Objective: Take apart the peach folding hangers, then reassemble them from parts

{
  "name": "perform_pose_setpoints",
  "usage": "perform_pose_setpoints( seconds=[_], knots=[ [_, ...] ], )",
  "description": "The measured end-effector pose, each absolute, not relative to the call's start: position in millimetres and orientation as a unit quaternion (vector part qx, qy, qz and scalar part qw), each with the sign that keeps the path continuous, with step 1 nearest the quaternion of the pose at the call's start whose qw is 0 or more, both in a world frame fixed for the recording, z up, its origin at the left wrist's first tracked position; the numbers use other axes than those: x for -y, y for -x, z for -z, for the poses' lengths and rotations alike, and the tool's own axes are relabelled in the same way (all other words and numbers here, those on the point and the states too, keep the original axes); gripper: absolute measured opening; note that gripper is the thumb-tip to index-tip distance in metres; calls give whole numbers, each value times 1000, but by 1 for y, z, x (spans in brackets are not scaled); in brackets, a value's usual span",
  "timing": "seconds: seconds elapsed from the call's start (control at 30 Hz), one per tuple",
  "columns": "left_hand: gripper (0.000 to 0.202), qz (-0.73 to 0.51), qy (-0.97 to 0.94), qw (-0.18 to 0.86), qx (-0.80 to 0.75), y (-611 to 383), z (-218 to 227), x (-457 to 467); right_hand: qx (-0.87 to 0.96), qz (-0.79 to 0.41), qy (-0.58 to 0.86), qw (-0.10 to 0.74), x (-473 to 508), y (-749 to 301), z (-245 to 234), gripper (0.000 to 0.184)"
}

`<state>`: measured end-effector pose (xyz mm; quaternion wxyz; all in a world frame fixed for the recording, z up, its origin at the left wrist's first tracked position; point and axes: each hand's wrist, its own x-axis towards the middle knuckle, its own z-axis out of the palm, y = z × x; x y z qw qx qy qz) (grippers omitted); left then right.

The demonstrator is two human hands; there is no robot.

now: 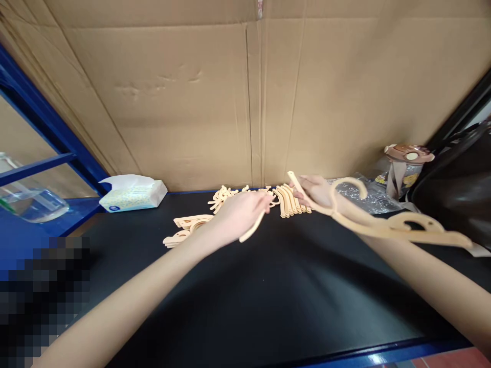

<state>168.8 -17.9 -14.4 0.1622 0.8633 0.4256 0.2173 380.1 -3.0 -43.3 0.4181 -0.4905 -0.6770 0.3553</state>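
My left hand [240, 214] is closed round a thin curved beige plastic strip [251, 230] above the black table [268, 286]. My right hand [316, 190] grips a long beige plastic hanger piece [387, 225] with a hook at its top; the piece stretches back over my right forearm toward the lower right. Just behind both hands lies a pile of several similar beige curved strips [287, 199]. More flat beige hanger parts [187, 225] lie stacked to the left of my left hand.
A cardboard sheet [230, 102] forms the back wall. A tissue pack [132, 194] sits at the back left beside a blue frame [46, 128] and a clear plastic bottle [30, 202]. At the back right are crumpled clear plastic [368, 197], a brown-lidded cup [406, 166] and a dark bag [456, 189].
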Motion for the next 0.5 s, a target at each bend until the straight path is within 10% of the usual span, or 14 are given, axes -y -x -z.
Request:
perform_pose_setpoints(
  seconds=[0.4,0.5],
  knots=[
    [43,-278,-759,272,-522,-134,33,-38,439,-479,417,635,29,-390,37,7],
    [52,-204,-707,530,-421,-152,35,0,442,-414,407,684,36,-389,36,14]
  ],
)
